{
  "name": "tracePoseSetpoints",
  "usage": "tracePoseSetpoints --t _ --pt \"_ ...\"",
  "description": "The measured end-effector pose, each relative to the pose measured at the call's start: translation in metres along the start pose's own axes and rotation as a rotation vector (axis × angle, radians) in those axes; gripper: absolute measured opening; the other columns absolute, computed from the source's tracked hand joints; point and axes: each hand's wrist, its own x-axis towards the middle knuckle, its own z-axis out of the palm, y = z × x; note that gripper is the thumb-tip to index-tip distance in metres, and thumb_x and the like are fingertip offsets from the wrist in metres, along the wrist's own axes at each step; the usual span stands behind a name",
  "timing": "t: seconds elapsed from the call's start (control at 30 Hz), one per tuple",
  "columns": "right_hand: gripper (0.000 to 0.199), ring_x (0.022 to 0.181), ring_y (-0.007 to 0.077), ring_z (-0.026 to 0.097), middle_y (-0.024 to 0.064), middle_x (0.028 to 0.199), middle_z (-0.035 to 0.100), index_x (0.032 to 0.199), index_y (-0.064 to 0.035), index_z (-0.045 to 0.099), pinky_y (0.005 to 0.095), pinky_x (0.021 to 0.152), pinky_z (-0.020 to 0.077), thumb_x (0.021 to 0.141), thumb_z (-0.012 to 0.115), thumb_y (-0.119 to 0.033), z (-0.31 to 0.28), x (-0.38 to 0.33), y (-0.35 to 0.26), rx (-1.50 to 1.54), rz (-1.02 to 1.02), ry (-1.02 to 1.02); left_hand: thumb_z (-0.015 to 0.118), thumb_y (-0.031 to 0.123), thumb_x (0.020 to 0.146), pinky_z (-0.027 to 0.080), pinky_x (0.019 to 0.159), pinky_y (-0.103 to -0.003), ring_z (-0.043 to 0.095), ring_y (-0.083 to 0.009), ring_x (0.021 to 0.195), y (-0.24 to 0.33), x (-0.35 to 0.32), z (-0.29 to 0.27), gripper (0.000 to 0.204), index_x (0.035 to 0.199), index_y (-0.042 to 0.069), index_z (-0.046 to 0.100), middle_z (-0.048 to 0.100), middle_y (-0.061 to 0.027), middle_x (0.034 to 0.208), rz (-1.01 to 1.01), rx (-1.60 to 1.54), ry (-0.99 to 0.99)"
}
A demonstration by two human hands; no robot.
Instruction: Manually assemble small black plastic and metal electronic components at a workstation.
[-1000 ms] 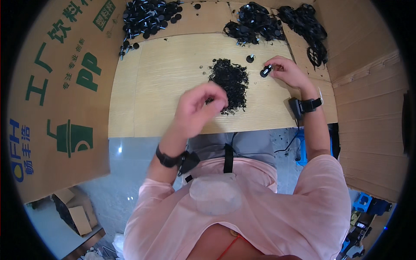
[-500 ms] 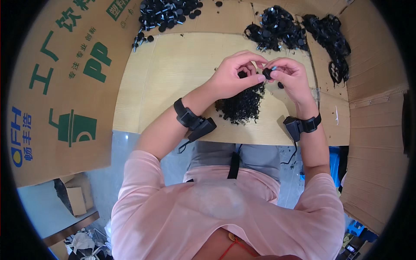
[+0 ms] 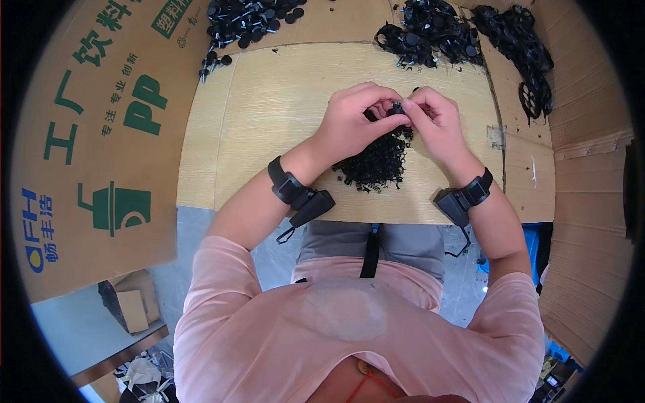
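Over the middle of the table, my two hands meet at the fingertips. My left hand [image 3: 359, 117] is closed, thumb and forefinger pinching a small black part [image 3: 396, 106], whose exact kind is too small to tell. My right hand [image 3: 440, 124] is closed too, its thumb and forefinger pressed against the same spot. A dark bit shows just above the right fingers, mostly hidden by them. Partly under my left hand lies a heap of small black plastic pieces [image 3: 373, 164].
Black round-headed bolts [image 3: 248, 23] are heaped at the far left of the table [image 3: 282, 87]. Tangled black parts [image 3: 430, 37] lie at the far right, beside a long black bundle [image 3: 521, 57]. Cardboard walls [image 3: 101, 168] stand on both sides. Each wrist wears a strapped black device [image 3: 302, 195].
The black round-headed piece seen in my right fingers is now mostly hidden. My right hand has moved left and turned inward, bringing its fingertips against the left ones. The view has shifted slightly.
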Motion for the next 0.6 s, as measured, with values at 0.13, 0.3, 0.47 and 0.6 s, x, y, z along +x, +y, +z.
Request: tracePoseSetpoints --t 0.13,0.3,0.47,0.6 --pt "0.011 0.067 0.0065 0.053 0.0018 0.074 0.060 0.083 -0.0005 0.060 0.0218 0.060 0.0423 0.090 0.059 -0.009 0.006 0.005 0.007 -0.047 -0.117 0.068 0.074 0.001 0.077 0.051 0.075 -0.023 0.060 -0.0107 0.084 -0.007 -0.002 0.001 0.031 0.105 -0.003 0.062 0.061 -0.0079 0.096 -0.104 -0.196 0.071" --pt "0.009 0.071 0.0075 0.050 0.0031 0.083 0.058 0.087 -0.0017 0.062 0.0222 0.062 0.0402 0.088 0.059 -0.010 0.014 0.014 0.000 -0.125 -0.365 0.060 0.067 -0.004 0.081 0.050 0.086 -0.026 0.061 -0.0143 0.095 -0.014 0.003 -0.011 0.034 0.114 -0.004 0.056 0.059 -0.0075 0.101 -0.185 -0.666 0.229" --pt "0.027 0.071 0.0070 0.046 0.0010 0.089 0.051 0.105 -0.0029 0.054 0.0221 0.064 0.0392 0.084 0.065 -0.015 0.021 0.023 0.016 0.034 -0.351 0.020 0.063 -0.005 0.083 0.050 0.087 -0.029 0.061 -0.0179 0.099 -0.021 0.004 -0.012 0.033 0.115 -0.004 0.055 0.057 -0.0071 0.102 -0.157 -0.851 0.242" --pt "0.030 0.071 0.0065 0.047 0.0009 0.090 0.051 0.110 -0.0031 0.051 0.0220 0.064 0.0397 0.085 0.065 -0.013 0.023 0.023 0.014 0.127 -0.328 0.000 0.063 -0.005 0.083 0.050 0.089 -0.030 0.060 -0.0179 0.101 -0.016 0.004 -0.011 0.034 0.115 -0.004 0.052 0.058 -0.0081 0.103 -0.136 -0.767 0.169"
